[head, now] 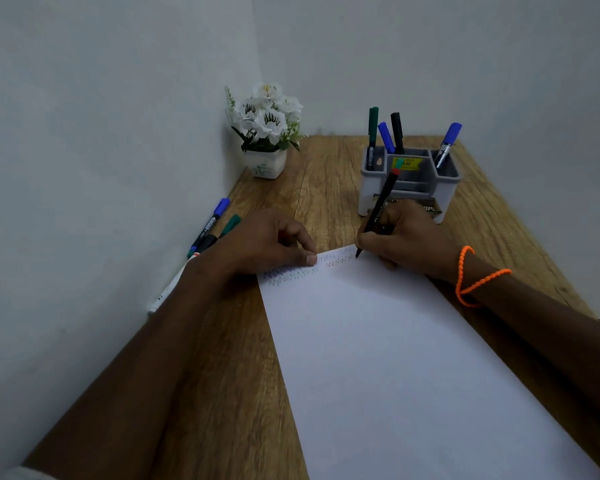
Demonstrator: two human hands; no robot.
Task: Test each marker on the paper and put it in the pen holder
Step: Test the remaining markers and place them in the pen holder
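Walls (118, 98): 2, plain grey-white, meeting in a corner
Desk (326, 174): wood grain, set into the corner
Light: dim, even

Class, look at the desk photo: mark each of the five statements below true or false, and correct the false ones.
1. The right hand holds a black marker with a red end, tip on the white sheet of paper. True.
2. The grey plastic pen holder is empty. False: it holds four markers, one green, one black and two blue.
3. The left hand presses on the paper's top edge. True.
4. The white pot of white flowers stands on the paper. False: it stands on the wooden desk, in the far corner.
5. An orange cord bracelet is on the left wrist. False: it is on the right wrist.
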